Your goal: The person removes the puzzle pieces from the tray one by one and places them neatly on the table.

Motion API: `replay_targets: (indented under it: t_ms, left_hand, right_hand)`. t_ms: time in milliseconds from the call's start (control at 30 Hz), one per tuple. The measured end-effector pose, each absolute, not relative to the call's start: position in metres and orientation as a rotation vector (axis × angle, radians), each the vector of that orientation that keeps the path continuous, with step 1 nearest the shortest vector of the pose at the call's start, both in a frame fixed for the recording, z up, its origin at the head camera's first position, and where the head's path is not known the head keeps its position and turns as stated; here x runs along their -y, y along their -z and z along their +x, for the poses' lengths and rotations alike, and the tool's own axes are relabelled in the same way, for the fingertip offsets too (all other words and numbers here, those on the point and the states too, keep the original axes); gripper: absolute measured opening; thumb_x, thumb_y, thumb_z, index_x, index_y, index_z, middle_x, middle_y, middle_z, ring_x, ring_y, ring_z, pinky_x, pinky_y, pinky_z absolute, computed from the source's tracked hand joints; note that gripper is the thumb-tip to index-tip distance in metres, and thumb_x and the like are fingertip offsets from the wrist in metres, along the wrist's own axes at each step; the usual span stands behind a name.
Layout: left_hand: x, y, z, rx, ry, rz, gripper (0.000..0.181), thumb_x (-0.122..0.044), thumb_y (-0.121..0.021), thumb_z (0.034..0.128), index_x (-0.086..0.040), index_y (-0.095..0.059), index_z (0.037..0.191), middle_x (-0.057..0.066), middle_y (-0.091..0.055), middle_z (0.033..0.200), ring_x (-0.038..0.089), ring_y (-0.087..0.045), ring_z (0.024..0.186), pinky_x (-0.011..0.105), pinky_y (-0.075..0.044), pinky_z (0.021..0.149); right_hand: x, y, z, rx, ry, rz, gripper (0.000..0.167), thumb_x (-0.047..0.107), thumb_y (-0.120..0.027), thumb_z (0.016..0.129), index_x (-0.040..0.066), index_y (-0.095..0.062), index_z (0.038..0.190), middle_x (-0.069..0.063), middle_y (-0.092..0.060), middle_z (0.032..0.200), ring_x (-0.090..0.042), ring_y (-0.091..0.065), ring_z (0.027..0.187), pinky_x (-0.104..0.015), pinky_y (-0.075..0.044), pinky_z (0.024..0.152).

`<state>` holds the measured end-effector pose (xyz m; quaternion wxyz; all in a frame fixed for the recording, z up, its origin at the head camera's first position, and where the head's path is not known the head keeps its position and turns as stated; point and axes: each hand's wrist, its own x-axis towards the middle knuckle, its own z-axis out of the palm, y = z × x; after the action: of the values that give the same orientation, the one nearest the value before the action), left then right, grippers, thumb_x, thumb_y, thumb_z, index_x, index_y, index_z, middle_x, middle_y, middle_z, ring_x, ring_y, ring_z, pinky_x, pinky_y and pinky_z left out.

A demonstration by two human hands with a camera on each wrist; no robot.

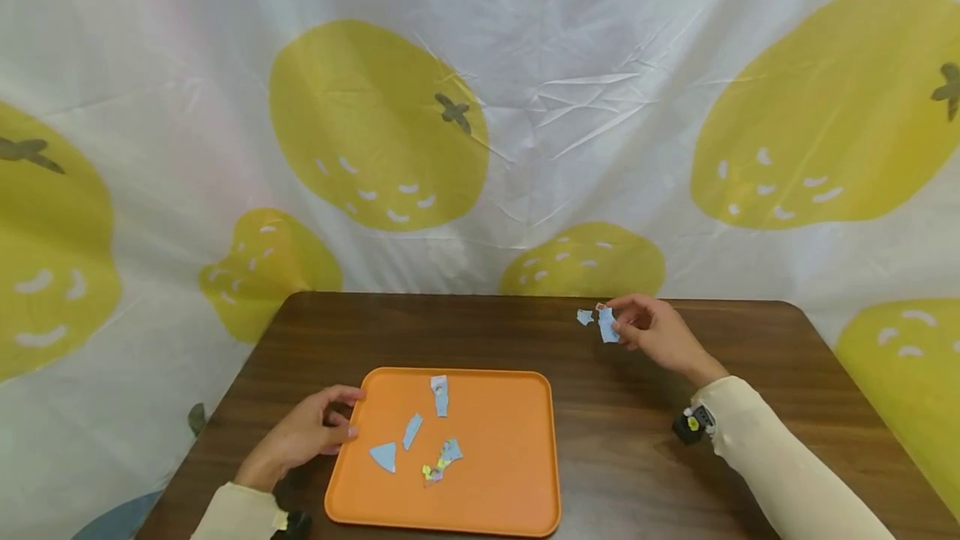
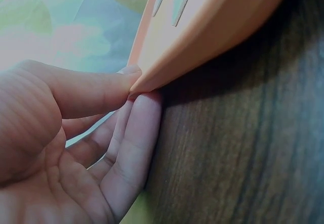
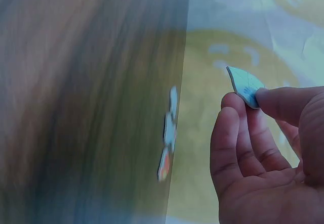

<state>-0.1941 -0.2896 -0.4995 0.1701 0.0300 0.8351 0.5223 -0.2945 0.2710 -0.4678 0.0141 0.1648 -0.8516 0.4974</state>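
Note:
My left hand (image 1: 303,433) is at the left edge of an orange tray (image 1: 502,448). In the left wrist view its thumb lies on the tray rim (image 2: 167,64) with fingers beneath, pinching it. On the tray lie flat, light-blue puzzle pieces: a triangular piece (image 1: 384,457), a narrow strip (image 1: 412,432), a longer piece (image 1: 440,397) and a joined cluster (image 1: 444,462) with yellow and purple parts. At the back of the table, my right hand (image 1: 663,340) pinches a light-blue puzzle piece (image 3: 244,86) between thumb and fingertips, above the tabletop.
Near the right hand, several puzzle pieces (image 3: 169,128) lie by the far edge of the brown wooden table (image 1: 637,457), one with reddish color. A white curtain (image 1: 585,148) with yellow fruit prints hangs right behind the table.

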Motion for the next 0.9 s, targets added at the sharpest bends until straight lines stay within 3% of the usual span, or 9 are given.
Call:
replay_targets:
  t_ms: [133, 367, 600, 900]
  left_hand:
    - [0.290, 0.500, -0.195, -2.365, -1.485, 0.087, 0.055, 0.000, -0.077, 0.0927, 0.000, -0.056, 0.144, 0.025, -0.056, 0.139, 0.023, -0.064, 0.096, 0.041, -0.063, 0.075]
    - [0.290, 0.501, -0.195, -2.365, -1.478, 0.104, 0.056, -0.002, -0.078, 0.0936, 0.000, -0.056, 0.145, 0.025, -0.055, 0.141, 0.022, -0.064, 0.096, 0.042, -0.063, 0.075]
    - [0.290, 0.501, -0.196, -2.361, -1.479, 0.110, 0.056, -0.003, -0.077, 0.0941, 0.000, -0.056, 0.145, 0.025, -0.055, 0.141, 0.023, -0.064, 0.097, 0.042, -0.063, 0.075]
    - [0.292, 0.499, -0.196, -2.347, -1.479, 0.098, 0.055, -0.005, -0.077, 0.0950, -0.001, -0.055, 0.146, 0.025, -0.054, 0.142, 0.023, -0.065, 0.098, 0.042, -0.063, 0.076]
  right_hand:
    - [-0.287, 0.473, -0.304, 2.650, -1.545, 0.464, 0.036, 0.003, -0.068, 0.101, -0.004, -0.060, 0.136, -0.025, -0.070, 0.098, -0.030, -0.073, 0.082, -0.037, -0.063, 0.070]
    - [-0.313, 0.483, -0.319, 2.681, -1.480, 0.405, 0.038, 0.002, -0.065, 0.103, -0.007, -0.056, 0.138, -0.029, -0.071, 0.100, -0.017, -0.071, 0.077, -0.038, -0.062, 0.068]
    - [-0.335, 0.490, -0.326, 2.738, -1.351, 0.350, 0.035, 0.008, -0.066, 0.104, -0.004, -0.059, 0.136, -0.025, -0.073, 0.100, -0.017, -0.068, 0.077, -0.030, -0.056, 0.063]
    - [-0.350, 0.498, -0.336, 2.817, -1.104, 0.294, 0.032, 0.014, -0.071, 0.101, 0.002, -0.065, 0.129, -0.016, -0.076, 0.098, -0.012, -0.064, 0.083, -0.030, -0.049, 0.074]
